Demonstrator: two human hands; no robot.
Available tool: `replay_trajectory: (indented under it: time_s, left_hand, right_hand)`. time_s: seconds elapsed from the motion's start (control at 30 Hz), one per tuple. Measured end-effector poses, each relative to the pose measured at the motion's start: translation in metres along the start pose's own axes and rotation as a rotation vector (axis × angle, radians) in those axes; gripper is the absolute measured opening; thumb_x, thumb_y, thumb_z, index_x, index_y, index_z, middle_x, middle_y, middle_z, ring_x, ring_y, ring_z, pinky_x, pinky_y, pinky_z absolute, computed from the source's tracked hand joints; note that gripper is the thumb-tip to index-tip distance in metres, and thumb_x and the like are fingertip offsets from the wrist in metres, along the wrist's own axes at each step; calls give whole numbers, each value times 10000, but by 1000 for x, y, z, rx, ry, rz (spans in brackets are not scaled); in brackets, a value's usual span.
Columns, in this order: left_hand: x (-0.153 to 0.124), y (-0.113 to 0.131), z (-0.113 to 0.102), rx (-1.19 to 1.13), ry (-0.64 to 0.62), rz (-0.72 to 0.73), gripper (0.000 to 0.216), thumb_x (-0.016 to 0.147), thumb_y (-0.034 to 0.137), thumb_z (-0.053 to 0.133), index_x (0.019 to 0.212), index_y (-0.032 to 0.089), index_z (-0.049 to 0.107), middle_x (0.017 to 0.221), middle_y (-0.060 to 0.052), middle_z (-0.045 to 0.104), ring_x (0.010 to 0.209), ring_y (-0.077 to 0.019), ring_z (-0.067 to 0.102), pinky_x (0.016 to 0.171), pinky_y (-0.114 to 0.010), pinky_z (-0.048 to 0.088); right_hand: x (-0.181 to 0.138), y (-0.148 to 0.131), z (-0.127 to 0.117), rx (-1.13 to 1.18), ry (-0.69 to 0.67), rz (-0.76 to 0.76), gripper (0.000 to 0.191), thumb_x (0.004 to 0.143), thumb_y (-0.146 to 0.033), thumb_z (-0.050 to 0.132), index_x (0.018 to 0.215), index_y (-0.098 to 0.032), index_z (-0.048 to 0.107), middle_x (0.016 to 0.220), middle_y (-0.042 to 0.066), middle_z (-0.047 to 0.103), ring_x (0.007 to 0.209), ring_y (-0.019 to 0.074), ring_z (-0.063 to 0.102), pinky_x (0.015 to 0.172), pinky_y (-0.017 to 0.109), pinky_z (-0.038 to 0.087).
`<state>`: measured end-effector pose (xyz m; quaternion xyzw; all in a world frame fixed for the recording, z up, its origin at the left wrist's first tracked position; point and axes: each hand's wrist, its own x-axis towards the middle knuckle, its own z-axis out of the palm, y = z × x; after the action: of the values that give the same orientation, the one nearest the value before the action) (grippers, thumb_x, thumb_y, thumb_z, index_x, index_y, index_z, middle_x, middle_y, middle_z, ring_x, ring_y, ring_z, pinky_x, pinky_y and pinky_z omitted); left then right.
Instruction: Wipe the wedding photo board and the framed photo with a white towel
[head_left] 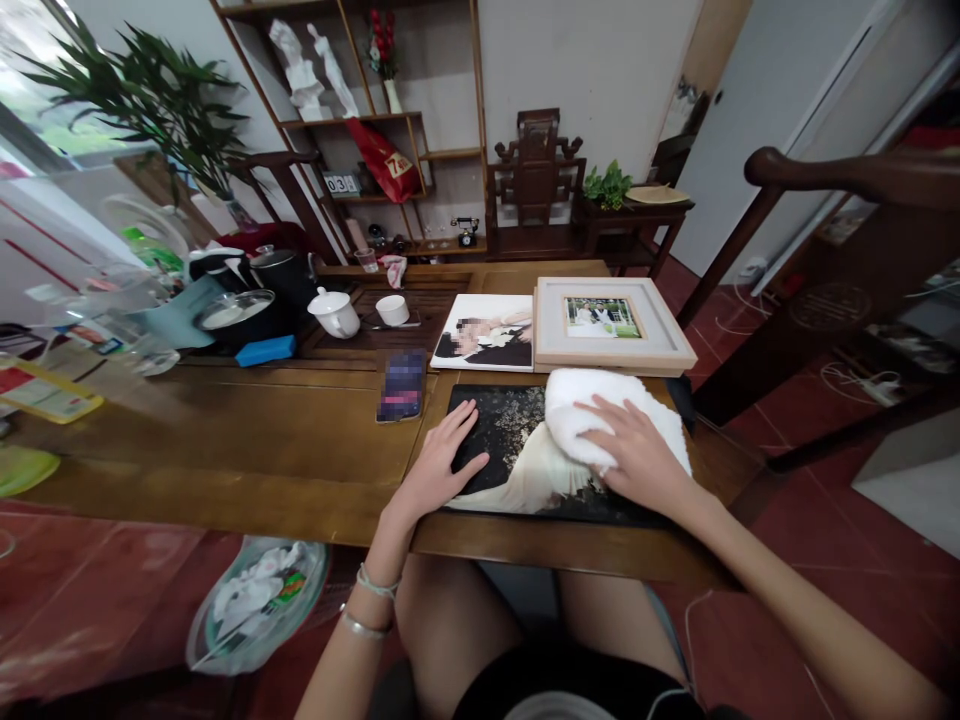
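Near the table's (300,440) front edge, the panel (517,450) is apparently being wiped: the cloth (652,405) is being pressed by the splayed right hand (637,455), the left edge being braced by the flat left hand (444,460), apart. Even pressure is seemingly being needed next.

Daylight, w/ blown-out glare at window (19,115) past table's (300,440) L end; soft sheen on tabletop. Towel (574,400) nr table's near R corner v. bright, little detail. Wide-angle stretch at edges, esp. chair (817,260) off R end; phone (401,385) screen pixelated.
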<state>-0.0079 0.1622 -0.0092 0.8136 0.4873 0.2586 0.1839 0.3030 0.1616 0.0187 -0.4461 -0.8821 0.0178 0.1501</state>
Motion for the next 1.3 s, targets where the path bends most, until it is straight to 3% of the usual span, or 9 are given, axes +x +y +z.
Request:
replay_trajectory:
  time_s: [0.07,0.17,0.37,0.53,0.67,0.8,1.0,1.17,1.3]
  left_hand:
    - [0,0,0,-3,5,8,596,902,440,489,1445,266,314,1540,-80,284,1429,-253,233,1140,-490,235]
    - [0,0,0,-23,5,7,526,943,405,408,1443,268,318,1537,-72,292,1429,-235,234,1144,-489,224]
    - [2,-4,2,-70,-4,-44,464,981,335,284,1440,277,322,1527,-53,318,1424,-206,244,1157,-477,204]
    - [2,-5,3,-95,18,-25,454,973,316,312,1421,270,360,1516,-57,336,1418,-202,256,1159,-463,212]
    - [2,-4,2,-102,15,-27,454,971,308,315,1421,259,360,1518,-58,333,1411,-197,271,1162,-454,214]
    - [2,-4,1,-121,22,-31,453,968,321,327,1416,269,368,1517,-46,336,1414,-193,268,1169,-441,199]
    - [2,-4,-1,-150,-12,-52,451,972,346,319,1408,251,382,1523,-59,325,1415,-202,264,1167,-450,202]
    - [1,-4,0,-127,-6,-41,450,973,329,316,1409,240,384,1522,-63,327,1416,-207,259,1165,-463,199]
    - [0,-6,2,-121,3,-23,450,974,316,315,1413,239,379,1522,-64,326,1415,-203,260,1164,-464,198]
  right_hand:
    - [11,2,3,-35,9,97,481,685,-68,535,1138,-190,637,1415,128,462,1339,377,321,1049,632,246]
    - [12,-29,6,-33,-43,105,494,680,-50,548,1145,-190,640,1441,133,426,1356,407,267,1054,658,200]
    - [-17,-100,4,152,-233,-269,363,713,-191,617,1068,-253,662,1523,73,295,1404,382,128,1094,641,87]
    - [-1,-55,-2,119,-149,-148,506,670,-76,542,1136,-253,625,1467,50,403,1386,306,241,1111,565,173]
    - [28,-14,3,-34,-24,47,496,698,-71,506,1162,-207,616,1411,116,460,1332,360,321,1053,606,255]
    - [35,-43,14,-82,-58,67,487,716,-116,570,1192,-211,615,1391,150,468,1298,427,327,1026,658,230]
    - [9,-108,11,67,-203,-245,377,760,-245,619,1134,-280,647,1460,92,387,1357,398,223,1082,614,122]
    - [11,-58,-2,32,-159,-51,501,708,-136,563,1191,-258,612,1428,75,445,1332,327,310,1076,539,229]
    - [29,-22,-3,-130,-117,143,496,724,-141,531,1208,-213,610,1487,111,359,1316,375,323,972,554,337]
